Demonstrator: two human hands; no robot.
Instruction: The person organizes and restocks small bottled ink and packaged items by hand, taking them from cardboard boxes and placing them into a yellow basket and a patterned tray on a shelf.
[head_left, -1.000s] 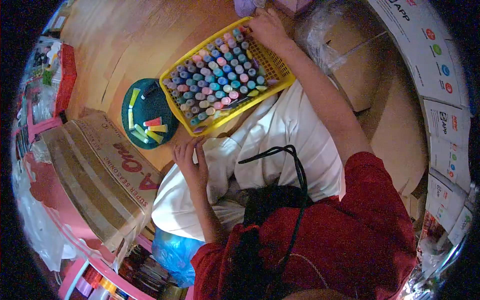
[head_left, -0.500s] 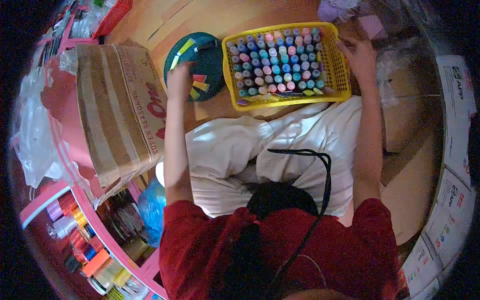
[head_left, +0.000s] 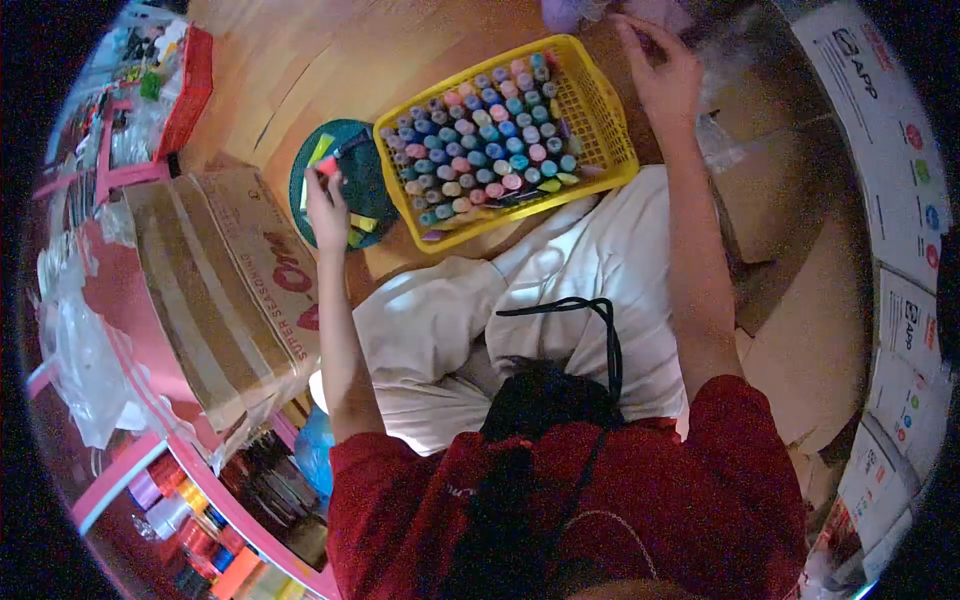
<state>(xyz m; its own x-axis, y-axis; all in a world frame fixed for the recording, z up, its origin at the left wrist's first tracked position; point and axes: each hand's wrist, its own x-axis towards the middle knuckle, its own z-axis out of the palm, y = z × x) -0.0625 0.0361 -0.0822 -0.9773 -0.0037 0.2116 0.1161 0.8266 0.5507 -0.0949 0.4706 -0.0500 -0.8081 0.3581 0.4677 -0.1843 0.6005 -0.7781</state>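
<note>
My left hand (head_left: 328, 212) pinches a red tube (head_left: 328, 166); a weak pinch could drop it onto the mat (head_left: 373, 192) beneath those fingers. My right hand (head_left: 668, 82), fingers parted, could bump the basket (head_left: 625, 172) beside them.

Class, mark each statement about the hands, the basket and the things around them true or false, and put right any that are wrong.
1. The left hand holds a small red item in its fingers. True.
2. The basket is blue. False: the basket is yellow.
3. Caps of several colours show in the basket. True.
4. The right hand is deep inside the basket. False: the right hand is outside it, beyond its right end.
5. The round green mat lies right of the basket. False: the mat lies left of it.
</note>
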